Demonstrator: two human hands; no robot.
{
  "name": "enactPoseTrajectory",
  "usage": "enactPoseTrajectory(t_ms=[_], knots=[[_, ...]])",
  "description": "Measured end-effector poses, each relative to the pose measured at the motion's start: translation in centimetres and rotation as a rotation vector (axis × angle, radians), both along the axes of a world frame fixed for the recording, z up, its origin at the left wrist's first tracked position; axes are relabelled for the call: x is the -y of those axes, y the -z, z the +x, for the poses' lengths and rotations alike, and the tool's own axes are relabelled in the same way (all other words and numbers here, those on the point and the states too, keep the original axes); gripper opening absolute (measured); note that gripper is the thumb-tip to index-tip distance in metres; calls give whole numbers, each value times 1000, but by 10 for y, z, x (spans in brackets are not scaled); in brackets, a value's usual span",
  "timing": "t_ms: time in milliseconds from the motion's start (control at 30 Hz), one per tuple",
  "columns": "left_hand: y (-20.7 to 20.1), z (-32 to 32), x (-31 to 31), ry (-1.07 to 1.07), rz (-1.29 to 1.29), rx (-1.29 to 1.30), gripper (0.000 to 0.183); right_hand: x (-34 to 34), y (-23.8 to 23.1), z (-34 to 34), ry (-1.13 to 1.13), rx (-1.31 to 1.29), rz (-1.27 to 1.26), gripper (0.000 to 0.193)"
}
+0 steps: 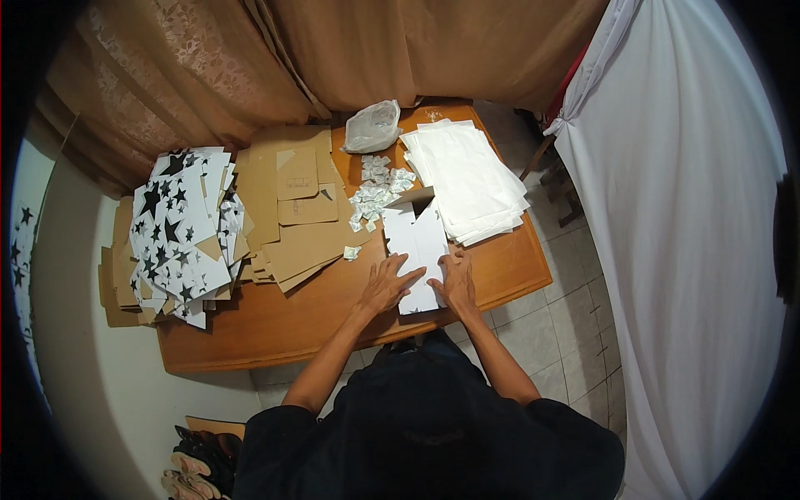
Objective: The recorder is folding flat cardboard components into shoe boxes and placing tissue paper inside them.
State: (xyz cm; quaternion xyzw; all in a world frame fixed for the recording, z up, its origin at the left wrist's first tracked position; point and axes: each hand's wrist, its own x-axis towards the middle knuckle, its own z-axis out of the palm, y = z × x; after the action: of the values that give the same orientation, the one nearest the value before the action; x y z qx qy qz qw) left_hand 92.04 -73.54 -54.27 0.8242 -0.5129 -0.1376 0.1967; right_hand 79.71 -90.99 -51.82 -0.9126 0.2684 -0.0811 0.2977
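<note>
A white cardboard box (414, 240) lies at the near edge of the table, its brown inner flap raised at the far end. Traces of black star print show at its near end. My left hand (385, 287) lies on its left side, fingers apart and thumb pointing inward. On the opposite side my right hand (457, 286) rests along the edge with its thumb over the top. Both hands are open and press on the box from above; neither grips it. Just beyond the box lie many small clear packets (377, 197), with one stray packet (352, 252) left of it.
A stack of white paper sheets (467, 179) lies to the right. Flat brown cardboard pieces (287, 237) and star-printed white ones (179, 233) pile up on the left of the wooden table (250, 333). A plastic bag (372, 127) stands at the back. Curtains (667, 208) hang around.
</note>
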Motion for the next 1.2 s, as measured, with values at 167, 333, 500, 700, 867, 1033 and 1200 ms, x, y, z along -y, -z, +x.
enactPoseTrajectory(t_ms=[167,333,500,700,867,1033,1200], knots=[[4,4,0,37,16,26,72,-3,3,5,115,16,115,81],[-11,-2,8,-54,-45,-57,80,11,32,5,116,29,124,92],[10,4,-2,-132,-234,-309,86,7,11,9,-23,-31,101,94],[-24,-8,-14,-93,-224,-279,82,16,4,-9,-65,-44,213,82],[-13,-17,-21,-199,-126,-261,76,21,27,-14,-138,-50,351,82],[-27,-12,-8,-149,49,-102,87,29,31,-9,-149,-240,387,86],[-21,13,-6,-88,170,-52,105,24,-10,20,-151,-253,157,82]])
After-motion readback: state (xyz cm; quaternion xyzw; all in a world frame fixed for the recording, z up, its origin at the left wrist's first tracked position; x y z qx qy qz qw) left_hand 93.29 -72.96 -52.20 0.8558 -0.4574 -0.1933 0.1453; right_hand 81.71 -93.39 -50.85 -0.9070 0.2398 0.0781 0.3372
